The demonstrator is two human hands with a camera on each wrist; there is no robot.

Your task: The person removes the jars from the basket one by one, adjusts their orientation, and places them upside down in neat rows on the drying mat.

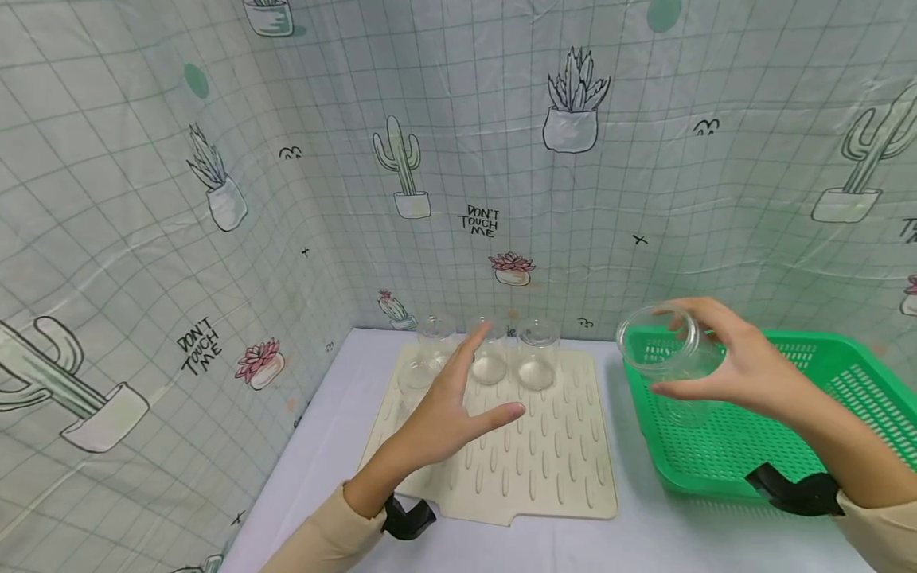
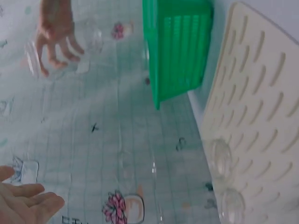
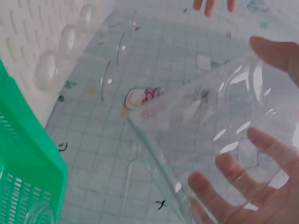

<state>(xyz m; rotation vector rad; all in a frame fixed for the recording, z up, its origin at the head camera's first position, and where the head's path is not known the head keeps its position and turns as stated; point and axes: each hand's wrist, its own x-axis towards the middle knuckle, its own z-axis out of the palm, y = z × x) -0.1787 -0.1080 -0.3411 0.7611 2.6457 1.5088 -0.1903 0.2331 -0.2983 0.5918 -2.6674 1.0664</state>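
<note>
My right hand (image 1: 745, 370) grips a clear plastic cup (image 1: 655, 342) above the left part of the green basket (image 1: 669, 477). The cup lies tilted, its round rim toward the left. In the right wrist view, thumb and fingers are spread around the cup's clear wall (image 3: 187, 126). My left hand (image 1: 444, 418) hovers over the cream ridged mat (image 1: 530, 469), thumb and fingers apart, holding nothing. Several clear cups (image 1: 537, 358) stand upright on the mat's far part. The left hand partly covers some of them in the head view.
Another clear cup (image 3: 39, 215) sits inside the basket, right of the mat. Both stand on a white table (image 1: 308, 477). A grid-patterned cloth (image 1: 458, 175) with cactus drawings hangs close behind and along the left side.
</note>
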